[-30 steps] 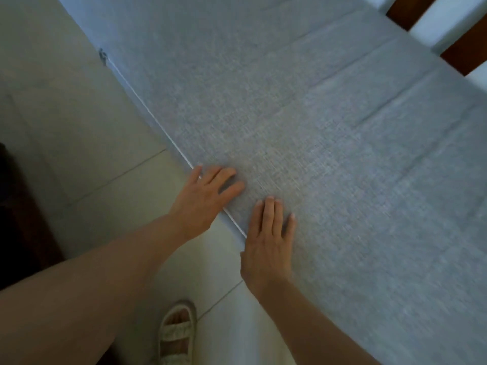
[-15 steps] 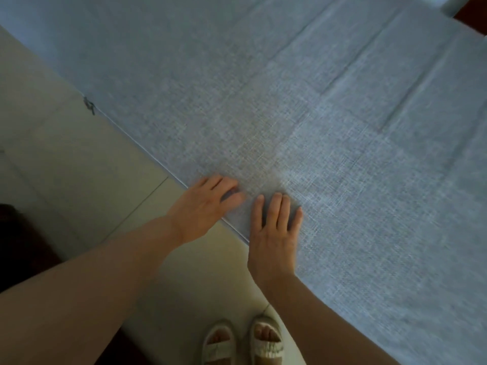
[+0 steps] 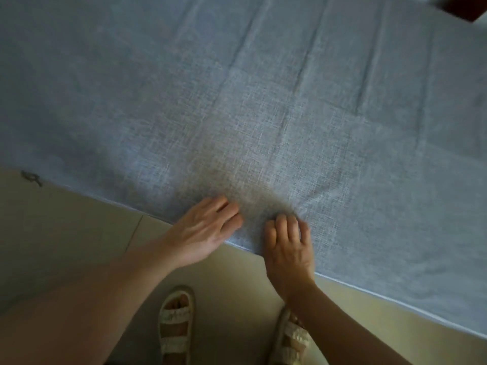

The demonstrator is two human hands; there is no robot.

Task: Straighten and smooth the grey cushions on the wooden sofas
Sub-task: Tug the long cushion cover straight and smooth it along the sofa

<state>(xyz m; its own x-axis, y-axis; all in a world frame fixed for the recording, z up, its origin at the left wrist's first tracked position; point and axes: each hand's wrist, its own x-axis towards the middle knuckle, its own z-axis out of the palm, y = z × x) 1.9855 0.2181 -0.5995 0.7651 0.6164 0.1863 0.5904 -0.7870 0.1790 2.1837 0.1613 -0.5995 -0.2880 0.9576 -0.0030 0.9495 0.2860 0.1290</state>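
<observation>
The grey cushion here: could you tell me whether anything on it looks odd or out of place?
Long creases run across the grey cushion, fanning away from its front edge, so the cover is not yet smooth. A small dark zip pull sticks out at its left front edge. No damage or spill shows.

One grey cushion (image 3: 263, 101) lay in view, with two hands and two sandals (image 3: 176, 325) beside its near edge.
</observation>
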